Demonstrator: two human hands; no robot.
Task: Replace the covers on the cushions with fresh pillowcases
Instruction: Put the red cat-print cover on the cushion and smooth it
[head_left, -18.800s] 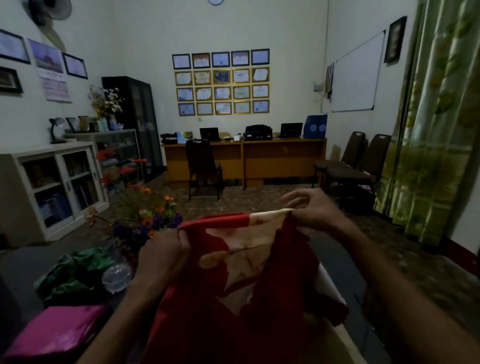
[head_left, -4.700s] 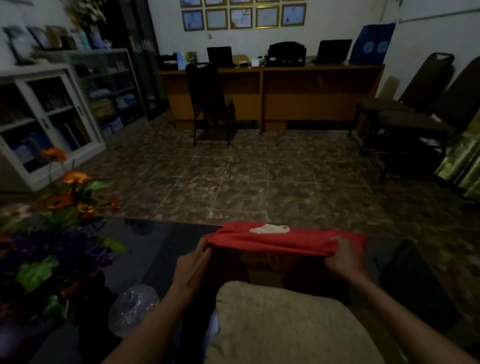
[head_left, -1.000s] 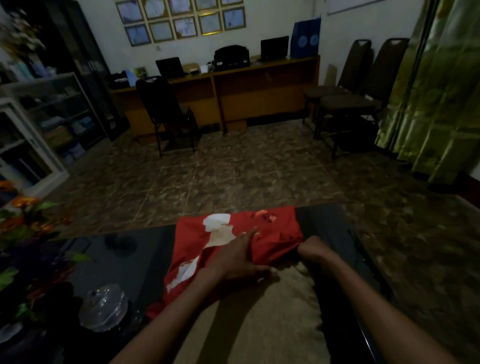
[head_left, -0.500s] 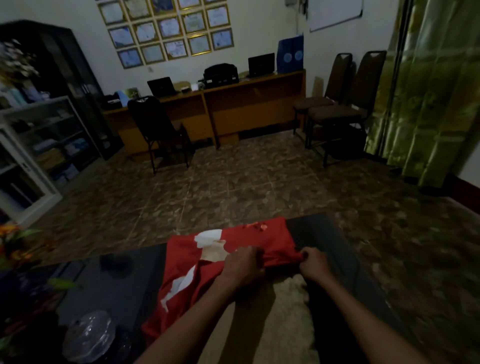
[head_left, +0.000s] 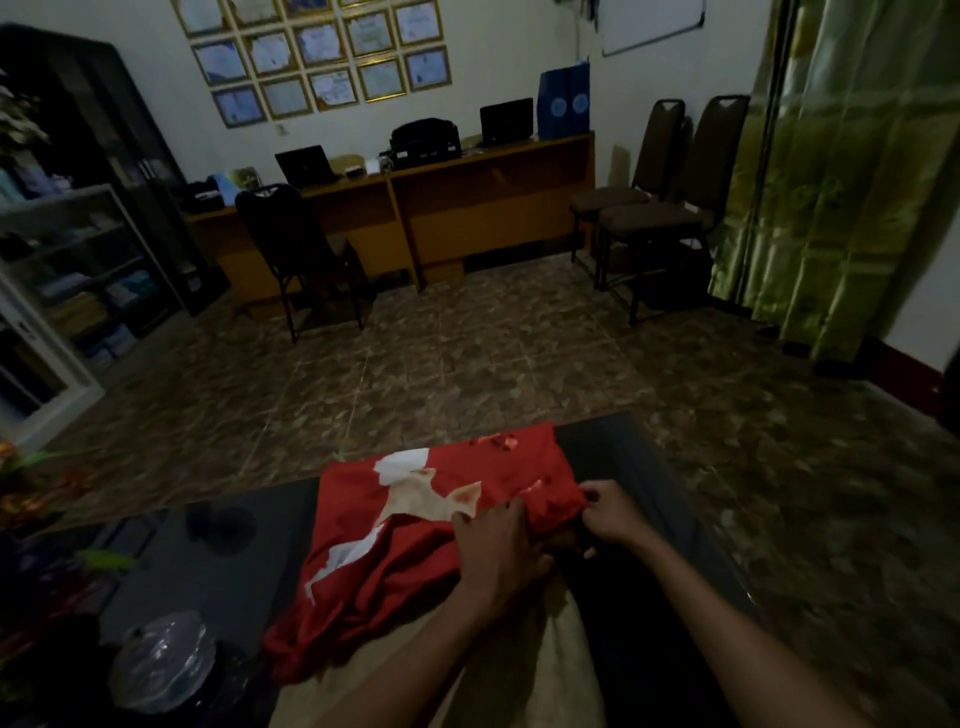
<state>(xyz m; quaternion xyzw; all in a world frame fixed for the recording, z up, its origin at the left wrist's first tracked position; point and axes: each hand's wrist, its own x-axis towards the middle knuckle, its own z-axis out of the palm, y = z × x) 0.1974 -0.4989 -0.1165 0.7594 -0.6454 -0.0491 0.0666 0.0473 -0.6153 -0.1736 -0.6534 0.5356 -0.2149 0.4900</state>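
Note:
A red pillowcase (head_left: 415, 551) with a white and tan print is bunched over the far end of a beige cushion (head_left: 561, 670) on a dark glass table (head_left: 218, 571). My left hand (head_left: 498, 545) lies on the red cloth near its open edge, fingers curled into the fabric. My right hand (head_left: 608, 512) pinches the cloth's right corner just beside it. The near part of the cushion is bare and runs toward me between my forearms.
A clear glass lid (head_left: 161, 660) sits at the table's near left, with flowers (head_left: 31, 499) at the left edge. Beyond the table lie tiled floor, a black chair (head_left: 296, 249), a wooden desk (head_left: 441, 202), two chairs (head_left: 654, 208) and a green curtain (head_left: 852, 182).
Both hands have shifted along the pillowcase's open edge at the right corner, and the red cloth now reaches a little farther down the cushion's left side. The head view has tilted slightly.

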